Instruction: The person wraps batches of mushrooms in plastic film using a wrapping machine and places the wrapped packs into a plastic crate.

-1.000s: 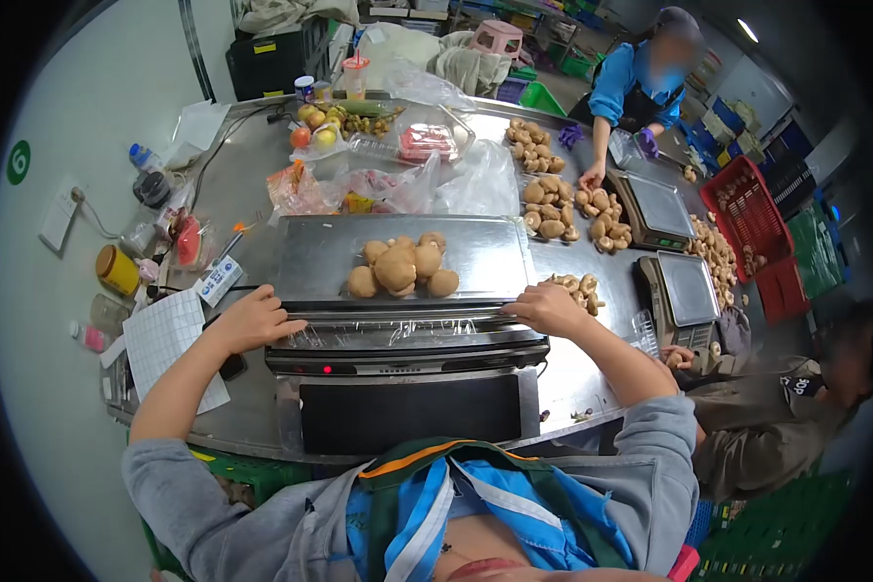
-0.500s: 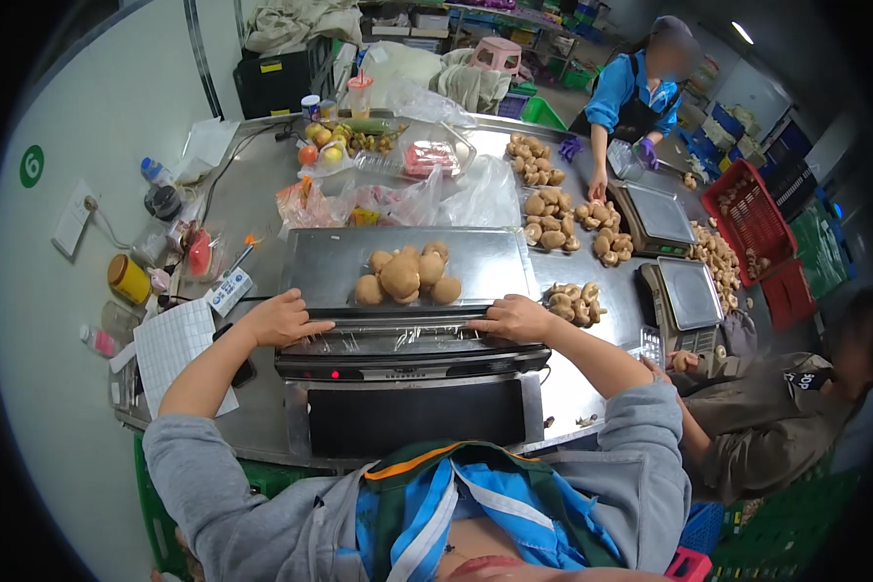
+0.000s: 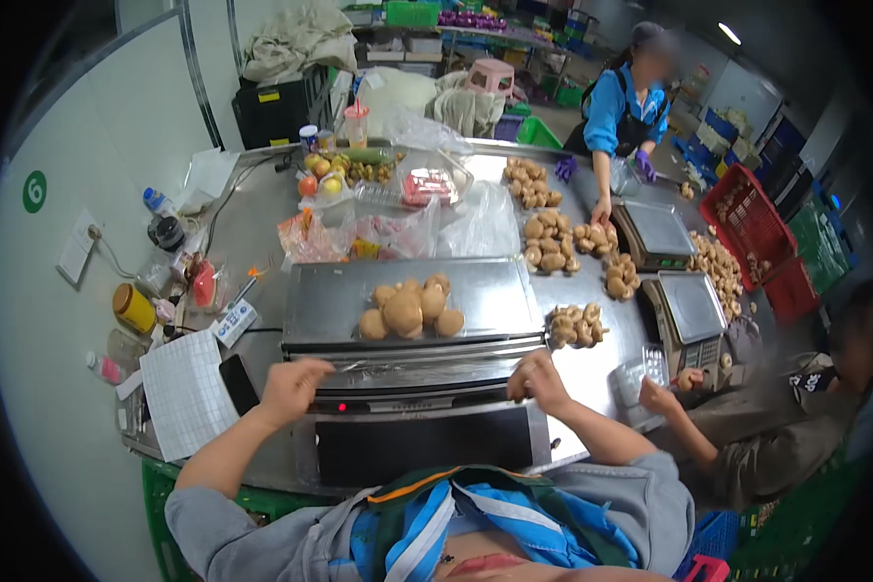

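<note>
A cling film wrapping machine point(image 3: 412, 404) with a lit red light stands in front of me. Clear plastic film point(image 3: 412, 370) lies across its front bar. My left hand point(image 3: 296, 388) is closed at the film's left end, fingertips pinched on its edge. At the right end, my right hand point(image 3: 540, 381) is closed too, its fingers curled at the film. Just beyond the film, a small heap of brown mushrooms point(image 3: 404, 308) rests on the machine's metal top plate point(image 3: 320, 291).
More mushroom piles point(image 3: 550, 242) lie to the right, near two scales point(image 3: 687, 306). A red crate point(image 3: 737, 218) stands beyond. One co-worker point(image 3: 623, 112) reaches over the far side; another point(image 3: 776, 417) sits close at right. A phone point(image 3: 239, 383) and paper point(image 3: 179, 398) lie left.
Both hands have drawn back toward me from the film bar, and their outstretched index fingers have curled in. The view has tilted up slightly. The near co-worker's hand now shows beside a clear tray.
</note>
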Tool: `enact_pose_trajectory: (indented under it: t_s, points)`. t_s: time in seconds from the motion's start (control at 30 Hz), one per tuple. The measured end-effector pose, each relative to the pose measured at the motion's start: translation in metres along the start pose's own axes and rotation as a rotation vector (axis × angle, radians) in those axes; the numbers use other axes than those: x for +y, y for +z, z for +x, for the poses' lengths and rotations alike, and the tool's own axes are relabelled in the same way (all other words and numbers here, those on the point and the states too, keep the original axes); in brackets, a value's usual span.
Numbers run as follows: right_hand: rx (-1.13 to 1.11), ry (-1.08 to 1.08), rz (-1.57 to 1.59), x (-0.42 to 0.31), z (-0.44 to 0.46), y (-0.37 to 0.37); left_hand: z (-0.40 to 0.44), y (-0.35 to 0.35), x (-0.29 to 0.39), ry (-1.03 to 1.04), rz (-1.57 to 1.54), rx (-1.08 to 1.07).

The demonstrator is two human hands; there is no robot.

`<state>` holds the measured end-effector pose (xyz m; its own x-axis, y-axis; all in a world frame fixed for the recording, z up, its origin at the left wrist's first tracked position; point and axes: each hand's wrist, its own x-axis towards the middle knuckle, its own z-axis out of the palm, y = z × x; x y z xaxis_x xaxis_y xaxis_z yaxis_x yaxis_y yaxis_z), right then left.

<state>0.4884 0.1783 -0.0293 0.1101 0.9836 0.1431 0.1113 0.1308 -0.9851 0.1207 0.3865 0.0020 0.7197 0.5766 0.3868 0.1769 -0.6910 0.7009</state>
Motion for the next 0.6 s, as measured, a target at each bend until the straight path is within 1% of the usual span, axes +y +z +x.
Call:
enact_pose_trajectory:
  t_s: [0.03, 0.1, 0.17, 0.2, 0.23, 0.27, 0.3, 0.33, 0.37, 0.43, 0.5, 0.53, 0.57, 0.6]
  points:
    - [0.105, -0.176, 0.380, -0.013, 0.018, -0.013, 0.014, -0.003, 0.014, -0.330, -0.325, 0.099]
    - [0.460, -0.357, 0.514, -0.055, 0.069, -0.019, 0.071, -0.002, 0.024, -0.104, -0.879, 0.372]
    - [0.753, -0.265, 0.592, -0.081, 0.141, -0.010, 0.151, 0.010, 0.036, -0.167, -0.839, 0.789]
    - [0.718, -0.299, 0.453, -0.058, 0.177, -0.015, 0.174, 0.025, -0.006, -0.184, -0.694, 0.736]
    - [0.682, -0.342, 0.313, -0.008, 0.212, -0.027, 0.194, 0.045, -0.064, -0.188, -0.550, 0.682]
    - [0.620, -0.253, -0.205, 0.057, 0.237, -0.047, 0.197, 0.060, -0.101, -0.206, -0.197, 0.544]
    - [0.408, -0.114, -0.507, 0.070, 0.239, -0.038, 0.189, 0.076, -0.130, -0.218, 0.153, 0.403]
    - [0.232, 0.070, -0.677, 0.080, 0.231, -0.025, 0.175, 0.098, -0.157, -0.191, 0.165, 0.268]
    - [0.088, 0.275, -0.808, 0.070, 0.219, -0.005, 0.161, 0.115, -0.174, -0.156, 0.180, 0.129]
    - [0.131, -0.313, -0.837, 0.117, 0.215, -0.010, 0.151, 0.111, -0.166, 0.130, 0.401, 0.124]
    - [0.102, -0.457, -0.987, 0.116, 0.201, -0.010, 0.143, 0.101, -0.162, 0.097, 0.322, -0.031]
    - [0.062, -0.382, -0.797, 0.111, 0.197, -0.010, 0.136, 0.099, -0.166, 0.065, 0.206, -0.072]
    - [0.006, -0.188, -0.713, 0.101, 0.188, -0.005, 0.133, 0.096, -0.166, 0.038, 0.098, -0.111]
    - [0.037, -0.094, -0.522, 0.096, 0.180, -0.002, 0.127, 0.093, -0.156, -0.098, -0.089, -0.116]
